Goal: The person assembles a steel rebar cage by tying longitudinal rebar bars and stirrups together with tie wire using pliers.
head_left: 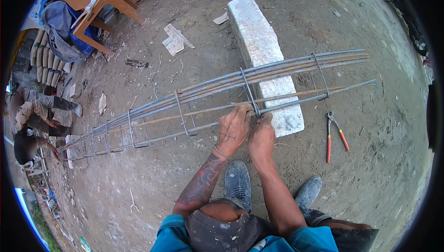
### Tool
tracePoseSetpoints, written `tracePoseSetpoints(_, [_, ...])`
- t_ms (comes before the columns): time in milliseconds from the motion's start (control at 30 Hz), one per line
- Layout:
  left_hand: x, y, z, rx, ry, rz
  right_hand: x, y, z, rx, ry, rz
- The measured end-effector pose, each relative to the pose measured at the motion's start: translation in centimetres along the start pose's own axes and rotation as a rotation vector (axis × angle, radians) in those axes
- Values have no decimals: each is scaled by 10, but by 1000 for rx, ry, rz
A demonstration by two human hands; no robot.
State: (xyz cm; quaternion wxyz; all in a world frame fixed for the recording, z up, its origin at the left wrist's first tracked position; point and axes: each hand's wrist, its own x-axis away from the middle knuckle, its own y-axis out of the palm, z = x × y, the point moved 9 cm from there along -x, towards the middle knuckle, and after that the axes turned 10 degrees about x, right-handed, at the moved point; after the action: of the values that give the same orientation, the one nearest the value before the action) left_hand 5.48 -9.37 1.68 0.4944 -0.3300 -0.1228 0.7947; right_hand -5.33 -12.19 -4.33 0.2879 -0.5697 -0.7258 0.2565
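Note:
A long cage of steel bars (203, 95) with square stirrups lies across the dirt, resting on a white concrete block (261, 53). My left hand (233, 129) and my right hand (261, 136) meet at the near bar, where one stirrup (249, 92) crosses it. Both hands have their fingers pinched on a thin tie wire at that joint; the wire itself is barely visible. My shoes (238, 180) stand on the ground right under the hands.
Red-handled pincers (334, 134) lie on the dirt to the right of the block. An orange plastic chair (99, 7) stands at the back left beside blue cloth. Another person (27, 113) crouches at the cage's far left end.

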Motion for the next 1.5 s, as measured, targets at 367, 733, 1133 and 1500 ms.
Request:
tracePoseSetpoints(367, [-16, 11, -24, 34, -331, -182, 3, 10, 9, -237, -1, 24])
tracePoseSetpoints(733, [-12, 11, -24, 31, -309, -261, 9, 14, 9, -420, 31, 7])
tracePoseSetpoints(1133, [-19, 9, -23, 121, -239, -294, 10, 0, 1, -446, -5, 21])
tracePoseSetpoints(1500, [-13, 8, -25, 39, -223, -285, 5, -1, -4, -267, -65, 62])
